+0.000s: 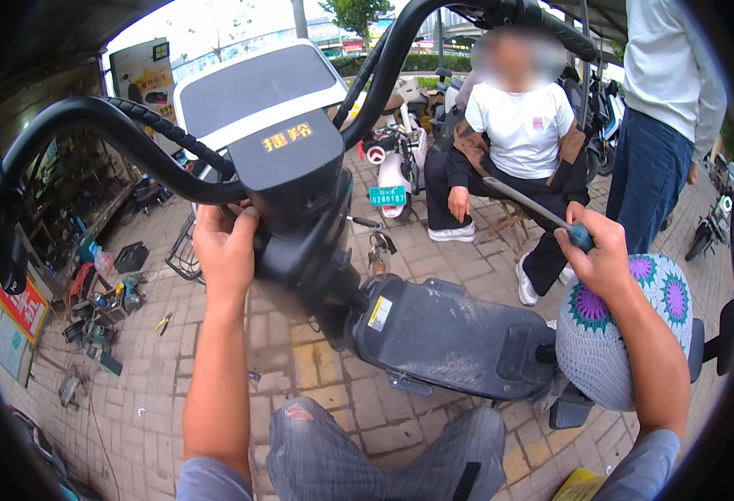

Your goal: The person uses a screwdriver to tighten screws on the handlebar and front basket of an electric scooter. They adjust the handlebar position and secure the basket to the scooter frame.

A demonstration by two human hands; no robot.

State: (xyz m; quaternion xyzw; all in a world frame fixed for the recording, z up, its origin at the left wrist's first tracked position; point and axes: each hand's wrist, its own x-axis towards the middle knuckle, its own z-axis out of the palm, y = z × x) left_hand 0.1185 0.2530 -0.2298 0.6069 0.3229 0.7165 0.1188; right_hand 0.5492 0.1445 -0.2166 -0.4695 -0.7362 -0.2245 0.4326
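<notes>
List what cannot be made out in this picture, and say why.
All in the head view:
Left hand: whether its fingertips hold anything; hidden between the hand and the scooter.
Tool: part of its handle; the right hand covers it.
Whatever lies under the crocheted cover.
Standing person: head; cut off by the top edge.
Seated person: face; blurred.

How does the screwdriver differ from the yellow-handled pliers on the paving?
The screwdriver is raised in the right hand; the pliers lie on the paving. The screwdriver has a blue handle and one long shaft; the pliers have yellow handles. Both are hand tools.
</notes>
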